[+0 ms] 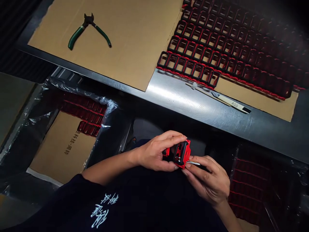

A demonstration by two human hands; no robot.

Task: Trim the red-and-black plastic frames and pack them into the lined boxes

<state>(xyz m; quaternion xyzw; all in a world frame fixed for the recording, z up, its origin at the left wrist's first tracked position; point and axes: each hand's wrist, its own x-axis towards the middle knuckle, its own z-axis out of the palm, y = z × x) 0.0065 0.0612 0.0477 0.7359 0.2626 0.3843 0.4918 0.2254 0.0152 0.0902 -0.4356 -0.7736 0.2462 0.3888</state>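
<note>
Between its thumb and fingers my left hand point(158, 151) grips a small red-and-black plastic part point(182, 154), tilted, with a glossy dark face. My right hand point(209, 175) pinches a thin metal tool point(194, 163) whose shaft points at the part's red edge. Most of that tool is covered by my fingers, so its exact kind does not show. Both hands are in front of my body, below the table's near edge.
Green-handled cutters point(89, 21) lie on cardboard point(125, 42) on the metal table point(166, 87). Rows of red-and-black frames point(200, 48) stand at right, near a white knife marked A55 point(231, 103). Plastic-lined boxes hold more parts, left point(89, 129) and right point(251, 180).
</note>
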